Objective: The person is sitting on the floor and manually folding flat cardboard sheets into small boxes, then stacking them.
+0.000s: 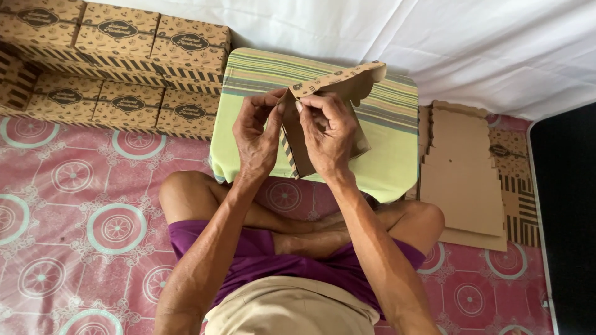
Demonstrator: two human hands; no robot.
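My left hand (257,133) and my right hand (328,130) both grip a half-folded brown cardboard box (347,87) with a striped edge and a scalloped flap. I hold it upright above a low table covered with a green striped cloth (388,133). My fingertips pinch the box's top corner from both sides. My crossed legs in purple shorts (248,248) lie below the table's front edge.
Finished printed brown boxes (124,62) are stacked in rows at the back left. A pile of flat unfolded box blanks (462,174) lies on the floor to the right. A pink patterned mat (74,211) covers the floor; white fabric (472,43) hangs behind.
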